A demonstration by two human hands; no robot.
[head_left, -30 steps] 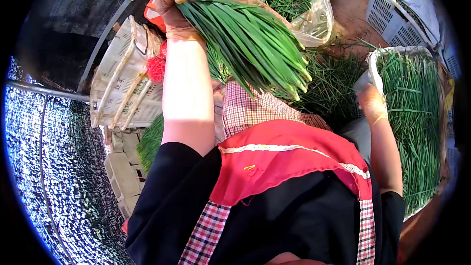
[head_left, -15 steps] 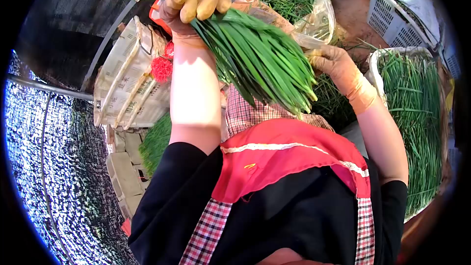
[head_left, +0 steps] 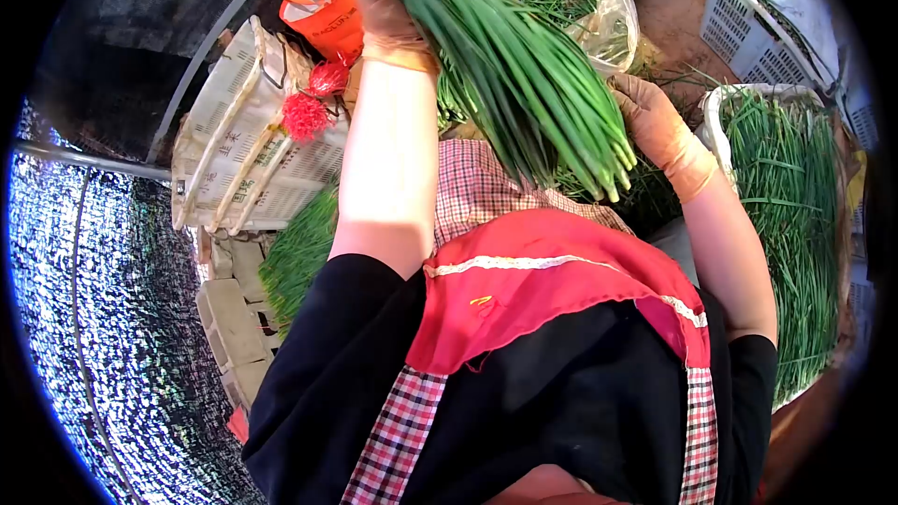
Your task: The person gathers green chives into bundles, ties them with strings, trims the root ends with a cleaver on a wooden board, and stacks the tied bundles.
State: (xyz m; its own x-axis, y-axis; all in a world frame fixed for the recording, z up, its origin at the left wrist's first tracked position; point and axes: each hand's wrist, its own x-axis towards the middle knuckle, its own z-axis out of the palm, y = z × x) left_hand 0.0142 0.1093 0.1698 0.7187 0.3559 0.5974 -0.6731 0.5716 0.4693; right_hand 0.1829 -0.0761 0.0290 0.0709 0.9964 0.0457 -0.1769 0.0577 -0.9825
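My left hand (head_left: 397, 11), in a tan glove, is wrapped round a thick bunch of garlic chives (head_left: 528, 79) at the top of the view. The cut pale ends of the bunch point down to the right, above my lap. My right hand (head_left: 662, 131), also gloved, is beside the right edge of the bunch near those ends. Its fingers are curled in and pressed together; whatever they pinch, if anything, is hidden. The leafy tips of the bunch run out past the top left of the view.
More chives stand in a white-lined container (head_left: 781, 224) on the right. A clear plastic bag (head_left: 613, 23) of loose greens lies ahead. At left are a white crate (head_left: 253, 145), an orange-red bucket (head_left: 327, 14), red pompoms (head_left: 307, 117) and another pile of chives (head_left: 301, 248). A grey crate (head_left: 748, 28) is at top right.
My left hand has shifted up and right with the chives, and the cut ends have swung right. My right hand has moved slightly right. More of the orange-red bucket shows.
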